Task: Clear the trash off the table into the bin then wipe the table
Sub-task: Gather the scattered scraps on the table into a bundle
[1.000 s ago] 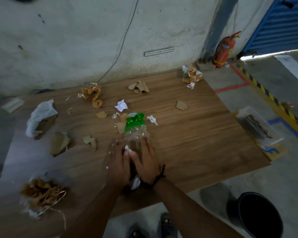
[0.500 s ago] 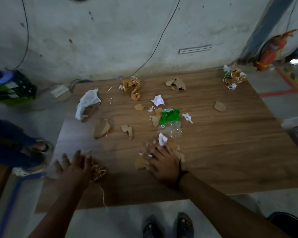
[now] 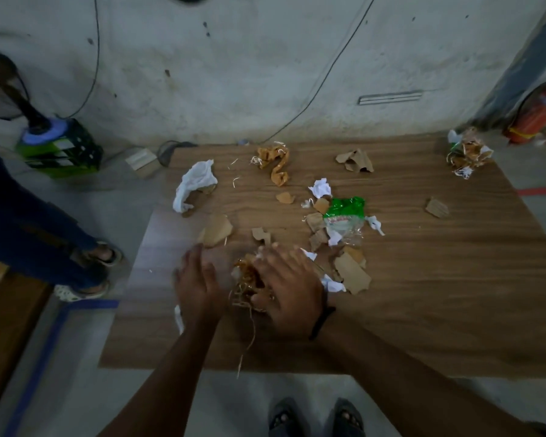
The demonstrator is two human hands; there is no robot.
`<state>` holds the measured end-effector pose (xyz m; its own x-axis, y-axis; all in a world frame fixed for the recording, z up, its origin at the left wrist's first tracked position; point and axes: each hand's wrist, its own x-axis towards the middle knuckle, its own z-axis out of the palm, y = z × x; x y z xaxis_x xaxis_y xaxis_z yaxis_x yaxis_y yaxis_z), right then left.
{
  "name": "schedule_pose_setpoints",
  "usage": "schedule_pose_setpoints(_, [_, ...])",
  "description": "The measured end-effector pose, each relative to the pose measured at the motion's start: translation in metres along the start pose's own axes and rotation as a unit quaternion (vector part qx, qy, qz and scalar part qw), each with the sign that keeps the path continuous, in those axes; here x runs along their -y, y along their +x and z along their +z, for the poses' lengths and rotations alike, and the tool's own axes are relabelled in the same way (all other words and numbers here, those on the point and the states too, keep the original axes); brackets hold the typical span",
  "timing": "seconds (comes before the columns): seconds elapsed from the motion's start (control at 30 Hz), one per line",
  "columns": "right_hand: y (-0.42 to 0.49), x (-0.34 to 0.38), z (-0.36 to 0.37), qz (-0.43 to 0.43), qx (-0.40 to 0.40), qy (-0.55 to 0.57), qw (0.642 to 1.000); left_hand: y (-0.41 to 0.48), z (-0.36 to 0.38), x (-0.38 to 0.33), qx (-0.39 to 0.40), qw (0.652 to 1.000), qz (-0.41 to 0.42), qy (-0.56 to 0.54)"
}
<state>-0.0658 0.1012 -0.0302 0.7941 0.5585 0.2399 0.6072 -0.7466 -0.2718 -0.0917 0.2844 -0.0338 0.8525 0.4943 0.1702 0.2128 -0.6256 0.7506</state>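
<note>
Garage-like utility space: stained concrete wall (image 3: 265, 74), fire extinguisher (image 3: 539, 118), taped floor lines (image 3: 38, 357).

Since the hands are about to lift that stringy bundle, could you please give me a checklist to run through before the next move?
1. Both hands on the bundle: ok. The left hand and right hand flank the tangled brown bundle.
2. Grip closed around it: cannot tell; the fingers hide the contact.
3. Loose strand trailing toward the near table edge: not ok; it may snag or drop.
4. Bin in reach: cannot tell; no bin clearly shows in this view.
5. Nearby scraps gathered: not ok; the torn cardboard piece and green plastic wrapper lie apart on the table.
6. Table ready for wiping: not ok; trash is scattered across it.
</note>
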Motion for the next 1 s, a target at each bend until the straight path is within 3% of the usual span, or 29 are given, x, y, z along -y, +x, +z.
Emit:
schedule_pose_setpoints(0.07, [0.007,0.029,0.017,-0.052,0.009,-0.012,0.999,0.004,-0.017,0.029,-0.014,0.99,-0.069,0.122])
schedule_pose_setpoints(0.13, [0.016,0.047,0.034,-0.068,0.048,-0.036,0.996,-0.004,-0.024,0.056,0.058,0.978,-0.122,0.16])
schedule_pose_setpoints(0.23, [0.026,0.043,0.051,-0.038,0.114,-0.063,0.991,-0.029,-0.013,0.068,0.171,0.971,-0.096,0.136])
schedule_pose_setpoints(0.33, [0.032,0.015,0.05,0.001,0.133,-0.068,0.989,-0.036,0.01,0.044,0.195,0.971,-0.07,0.118])
schedule_pose_setpoints(0.5, [0.033,-0.026,0.015,0.032,0.101,-0.083,0.991,-0.027,0.044,-0.009,0.248,0.968,0.011,-0.045])
schedule_pose_setpoints(0.63, [0.045,-0.045,-0.018,0.071,0.04,-0.011,0.997,0.016,0.034,0.008,0.173,0.982,0.001,-0.071])
schedule_pose_setpoints(0.77, [0.076,-0.059,-0.025,0.071,0.035,0.013,0.997,0.076,0.027,0.039,0.119,0.991,-0.047,-0.027])
schedule_pose_setpoints(0.9, [0.105,-0.067,0.013,0.104,0.099,0.051,0.988,0.102,0.042,0.028,0.132,0.986,-0.091,-0.055])
schedule_pose_setpoints(1.0, [0.122,-0.068,0.041,0.126,0.167,0.094,0.973,0.097,0.063,0.016,0.188,0.977,-0.082,-0.06])
